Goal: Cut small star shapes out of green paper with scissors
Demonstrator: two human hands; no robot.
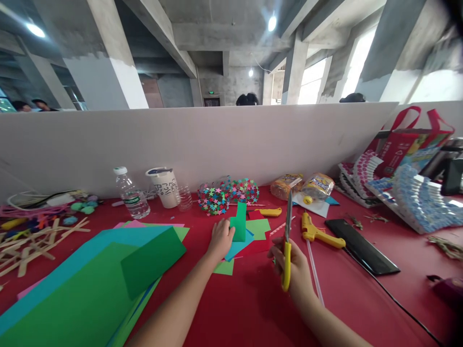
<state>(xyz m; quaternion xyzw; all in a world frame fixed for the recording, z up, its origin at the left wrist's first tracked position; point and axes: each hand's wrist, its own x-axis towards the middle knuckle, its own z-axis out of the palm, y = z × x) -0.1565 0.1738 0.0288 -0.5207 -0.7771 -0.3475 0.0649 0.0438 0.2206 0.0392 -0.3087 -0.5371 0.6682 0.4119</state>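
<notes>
My left hand (pixel 220 239) is closed at the edge of a small cut piece of green paper (pixel 239 227), which has a narrow strip rising from a wider part. Beneath it lie light green, blue and red paper scraps (pixel 259 229) on the red tabletop. My right hand (pixel 295 264) grips a pair of scissors (pixel 287 250) by the yellow handles, blades pointing up and away from me. The blades look nearly together, and they are apart from the green piece. Some of the right fingers are hidden behind the handles.
Large coloured sheets (pixel 87 279) cover the left side near wooden sticks (pixel 39 246). Along the partition (pixel 202 140) stand a water bottle (pixel 133 195), a cup (pixel 164 188) and star-filled containers (pixel 213 198). A yellow glue gun (pixel 320 233), box cutter (pixel 269 212) and black object (pixel 361 246) lie rightward.
</notes>
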